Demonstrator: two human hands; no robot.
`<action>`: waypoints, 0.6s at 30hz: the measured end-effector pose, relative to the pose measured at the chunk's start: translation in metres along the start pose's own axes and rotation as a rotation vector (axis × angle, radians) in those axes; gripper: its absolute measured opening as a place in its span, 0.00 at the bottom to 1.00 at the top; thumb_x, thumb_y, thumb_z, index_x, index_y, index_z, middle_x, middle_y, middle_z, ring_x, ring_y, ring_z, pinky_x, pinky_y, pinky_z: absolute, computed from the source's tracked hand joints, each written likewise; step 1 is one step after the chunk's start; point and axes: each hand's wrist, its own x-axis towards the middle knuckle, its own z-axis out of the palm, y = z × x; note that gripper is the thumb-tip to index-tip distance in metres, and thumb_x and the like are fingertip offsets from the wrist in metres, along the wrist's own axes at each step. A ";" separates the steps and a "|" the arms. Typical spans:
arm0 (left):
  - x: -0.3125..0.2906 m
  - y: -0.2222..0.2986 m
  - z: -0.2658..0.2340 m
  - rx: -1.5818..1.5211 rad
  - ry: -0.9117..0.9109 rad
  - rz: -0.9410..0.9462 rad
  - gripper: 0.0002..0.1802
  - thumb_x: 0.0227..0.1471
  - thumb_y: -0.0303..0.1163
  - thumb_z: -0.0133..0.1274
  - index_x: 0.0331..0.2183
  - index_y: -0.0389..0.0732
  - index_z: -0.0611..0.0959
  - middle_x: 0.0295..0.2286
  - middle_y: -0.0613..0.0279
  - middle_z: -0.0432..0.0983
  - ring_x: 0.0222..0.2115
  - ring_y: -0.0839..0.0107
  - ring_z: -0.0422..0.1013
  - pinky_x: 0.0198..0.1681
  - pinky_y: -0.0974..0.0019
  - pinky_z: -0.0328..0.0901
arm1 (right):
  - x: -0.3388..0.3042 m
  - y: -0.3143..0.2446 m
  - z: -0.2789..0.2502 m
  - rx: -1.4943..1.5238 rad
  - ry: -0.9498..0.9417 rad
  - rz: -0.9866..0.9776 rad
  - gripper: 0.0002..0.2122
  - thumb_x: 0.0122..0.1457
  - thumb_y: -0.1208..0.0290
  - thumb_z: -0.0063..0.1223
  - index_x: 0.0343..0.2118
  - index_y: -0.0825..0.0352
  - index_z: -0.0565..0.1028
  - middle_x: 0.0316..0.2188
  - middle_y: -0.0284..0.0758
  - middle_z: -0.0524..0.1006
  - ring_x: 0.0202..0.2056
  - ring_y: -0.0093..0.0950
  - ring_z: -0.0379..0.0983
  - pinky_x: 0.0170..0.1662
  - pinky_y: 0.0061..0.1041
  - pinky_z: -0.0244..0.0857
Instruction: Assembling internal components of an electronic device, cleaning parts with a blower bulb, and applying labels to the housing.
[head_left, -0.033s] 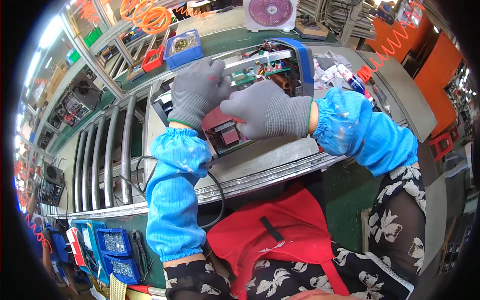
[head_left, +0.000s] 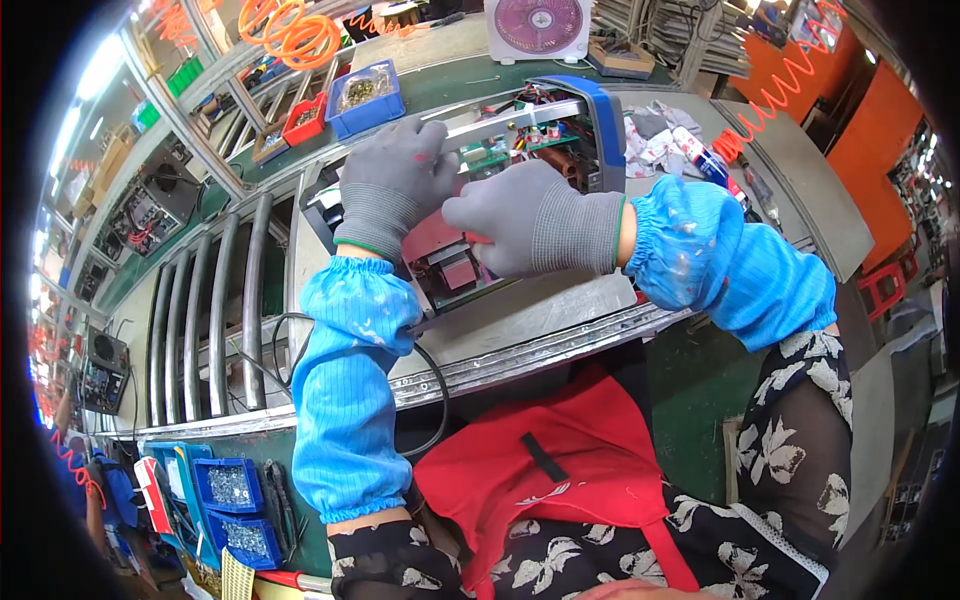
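Observation:
An opened electrical machine with a blue end panel (head_left: 606,130) lies on the bench in front of me. Inside it show green circuit boards, wires, a copper-coloured coil (head_left: 563,163) and a reddish plate (head_left: 437,240). My left hand (head_left: 398,172), in a grey knit glove, is curled closed over the machine's left part. Close beside it, my right hand (head_left: 515,222), gloved alike, is closed too, with its bent fingers pointing at the left one. Whatever either hand grips is hidden by the gloves and fingers.
Blue (head_left: 366,98) and red (head_left: 305,118) bins of small parts stand behind the machine, near a fan (head_left: 540,28). Rags (head_left: 660,135) and a spray can (head_left: 700,152) lie right. Metal rollers (head_left: 220,310) run left; blue screw bins (head_left: 228,485) sit lower left. A black cable (head_left: 440,385) loops near my left forearm.

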 end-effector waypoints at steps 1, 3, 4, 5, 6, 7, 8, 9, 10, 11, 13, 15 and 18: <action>0.000 0.001 0.001 -0.001 0.005 0.010 0.13 0.50 0.41 0.57 0.37 0.47 0.79 0.30 0.60 0.74 0.33 0.59 0.75 0.35 0.54 0.71 | -0.005 0.003 0.004 0.014 0.061 -0.014 0.08 0.50 0.67 0.54 0.33 0.62 0.74 0.28 0.39 0.78 0.32 0.40 0.79 0.33 0.43 0.73; 0.000 0.001 0.001 0.000 0.016 0.022 0.13 0.50 0.41 0.57 0.38 0.47 0.79 0.30 0.60 0.74 0.33 0.58 0.75 0.35 0.54 0.71 | -0.015 0.009 0.013 0.039 0.189 -0.049 0.07 0.49 0.68 0.55 0.31 0.62 0.73 0.27 0.38 0.78 0.31 0.40 0.79 0.31 0.43 0.72; 0.000 0.000 0.000 0.001 0.022 0.024 0.14 0.50 0.41 0.57 0.38 0.47 0.79 0.30 0.60 0.74 0.33 0.58 0.75 0.35 0.54 0.71 | -0.019 0.009 0.018 0.023 0.232 -0.076 0.08 0.49 0.67 0.56 0.31 0.62 0.73 0.27 0.37 0.77 0.30 0.39 0.78 0.30 0.41 0.71; -0.001 0.000 0.000 0.003 0.028 0.026 0.14 0.49 0.40 0.57 0.38 0.47 0.79 0.31 0.60 0.74 0.34 0.58 0.75 0.35 0.54 0.71 | -0.024 0.008 0.024 0.008 0.275 -0.104 0.09 0.49 0.66 0.58 0.31 0.61 0.72 0.27 0.36 0.76 0.29 0.39 0.78 0.28 0.40 0.71; -0.002 -0.001 -0.003 0.012 0.015 0.020 0.14 0.49 0.40 0.57 0.39 0.47 0.79 0.31 0.59 0.74 0.34 0.57 0.75 0.35 0.53 0.71 | -0.028 0.004 0.025 -0.011 0.319 -0.136 0.10 0.48 0.65 0.59 0.31 0.61 0.72 0.27 0.35 0.75 0.28 0.39 0.77 0.26 0.39 0.70; -0.001 0.000 -0.003 0.014 0.006 0.020 0.14 0.49 0.40 0.57 0.39 0.47 0.79 0.31 0.59 0.74 0.34 0.57 0.75 0.35 0.53 0.71 | -0.037 -0.001 0.024 -0.029 0.341 -0.138 0.11 0.47 0.65 0.60 0.31 0.61 0.71 0.27 0.35 0.74 0.27 0.37 0.77 0.24 0.37 0.69; 0.000 0.001 -0.003 0.018 -0.004 0.019 0.15 0.49 0.40 0.58 0.39 0.47 0.80 0.31 0.59 0.74 0.34 0.57 0.75 0.35 0.53 0.71 | -0.047 -0.002 0.027 -0.014 0.384 -0.148 0.12 0.47 0.65 0.61 0.32 0.62 0.72 0.25 0.34 0.73 0.26 0.36 0.77 0.25 0.37 0.69; -0.001 0.000 -0.001 0.026 0.002 0.023 0.15 0.48 0.39 0.58 0.39 0.47 0.80 0.32 0.59 0.75 0.34 0.56 0.75 0.35 0.53 0.71 | -0.057 -0.003 0.025 0.034 0.395 -0.107 0.11 0.48 0.65 0.60 0.32 0.62 0.73 0.26 0.36 0.75 0.27 0.38 0.77 0.27 0.37 0.70; -0.002 0.000 -0.002 0.022 0.019 0.038 0.13 0.48 0.39 0.57 0.37 0.47 0.79 0.31 0.59 0.75 0.33 0.56 0.76 0.34 0.53 0.71 | -0.069 -0.004 0.023 0.081 0.403 -0.071 0.10 0.49 0.65 0.59 0.32 0.62 0.74 0.28 0.38 0.76 0.28 0.40 0.77 0.29 0.38 0.72; -0.003 -0.001 -0.004 0.019 0.035 0.051 0.11 0.48 0.38 0.56 0.34 0.46 0.78 0.30 0.59 0.75 0.33 0.56 0.76 0.34 0.53 0.72 | -0.080 -0.001 0.028 0.178 0.505 0.005 0.11 0.49 0.64 0.60 0.33 0.62 0.75 0.29 0.38 0.77 0.28 0.38 0.78 0.31 0.36 0.72; -0.003 0.003 -0.007 0.005 0.042 0.057 0.10 0.48 0.38 0.55 0.33 0.46 0.77 0.30 0.59 0.76 0.33 0.57 0.76 0.33 0.53 0.72 | -0.109 0.014 0.040 0.369 0.697 0.152 0.13 0.51 0.63 0.60 0.36 0.64 0.76 0.31 0.38 0.78 0.29 0.33 0.78 0.33 0.32 0.72; -0.002 0.006 -0.011 0.023 0.025 0.059 0.10 0.49 0.38 0.56 0.34 0.46 0.77 0.30 0.59 0.76 0.34 0.58 0.76 0.34 0.53 0.72 | -0.140 0.023 0.035 0.762 0.736 0.447 0.15 0.53 0.63 0.59 0.40 0.65 0.77 0.32 0.37 0.78 0.31 0.25 0.76 0.36 0.26 0.70; -0.006 0.007 -0.012 0.037 0.006 0.060 0.14 0.48 0.38 0.57 0.38 0.47 0.78 0.31 0.60 0.76 0.34 0.58 0.76 0.33 0.54 0.72 | -0.161 0.044 0.027 1.485 0.906 0.632 0.14 0.61 0.60 0.52 0.40 0.67 0.75 0.29 0.36 0.75 0.26 0.20 0.69 0.28 0.20 0.63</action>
